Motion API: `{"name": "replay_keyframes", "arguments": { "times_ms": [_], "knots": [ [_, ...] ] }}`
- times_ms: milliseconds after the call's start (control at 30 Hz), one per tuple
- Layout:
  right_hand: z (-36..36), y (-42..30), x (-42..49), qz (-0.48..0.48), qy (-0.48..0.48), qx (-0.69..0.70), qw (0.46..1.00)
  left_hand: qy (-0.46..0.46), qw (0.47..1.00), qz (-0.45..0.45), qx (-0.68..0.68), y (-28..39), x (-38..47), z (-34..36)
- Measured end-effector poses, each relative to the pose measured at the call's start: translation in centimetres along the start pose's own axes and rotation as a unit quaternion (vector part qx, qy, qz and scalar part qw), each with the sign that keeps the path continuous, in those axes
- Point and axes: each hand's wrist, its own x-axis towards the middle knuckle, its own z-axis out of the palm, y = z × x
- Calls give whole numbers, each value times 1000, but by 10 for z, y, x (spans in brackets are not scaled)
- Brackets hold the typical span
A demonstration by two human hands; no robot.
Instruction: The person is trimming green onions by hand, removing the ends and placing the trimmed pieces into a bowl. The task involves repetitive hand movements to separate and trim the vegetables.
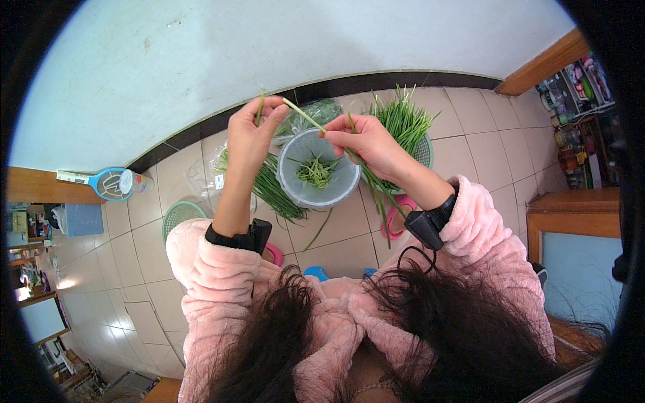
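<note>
My right hand (pixel 360 136) pinches a long green stalk (pixel 375 179), likely a garlic chive, whose pale end slants up to my left hand (pixel 262 116). A thin green piece stands between the fingers of my left hand, and its thumb and fingertips are close to the pale tip; whether they touch it I cannot tell. Below both hands is a grey plastic bin (pixel 287 186) with green trimmings (pixel 317 171) at its bottom. A pile of green stalks (pixel 277 191) lies on the floor left of the bin. More stalks (pixel 405 118) rest upright in a green basket (pixel 426 153) at right.
Clear plastic bags (pixel 199 176) lie left of and behind the bin, one with leafy greens (pixel 322 110). A green perforated basket (pixel 179 216) is near my left sleeve. An electric fly swatter (pixel 111 184) and a plastic cup (pixel 136 182) are by the wall. Pink slippers (pixel 395 226) are below.
</note>
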Motion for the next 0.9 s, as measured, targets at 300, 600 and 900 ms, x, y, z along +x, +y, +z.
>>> {"name": "replay_keyframes", "arguments": {
  "times_ms": [300,600,900],
  "knots": [
    [-1,1,0,16,1,-37,999,-75,950,184,242,11,-2,-14],
    [14,9,1,29,-3,33,999,62,960,148,227,7,-8,14],
    [34,11,10,-3,31,17,999,150,975,76,148,-27,14,13]
  ]
}}
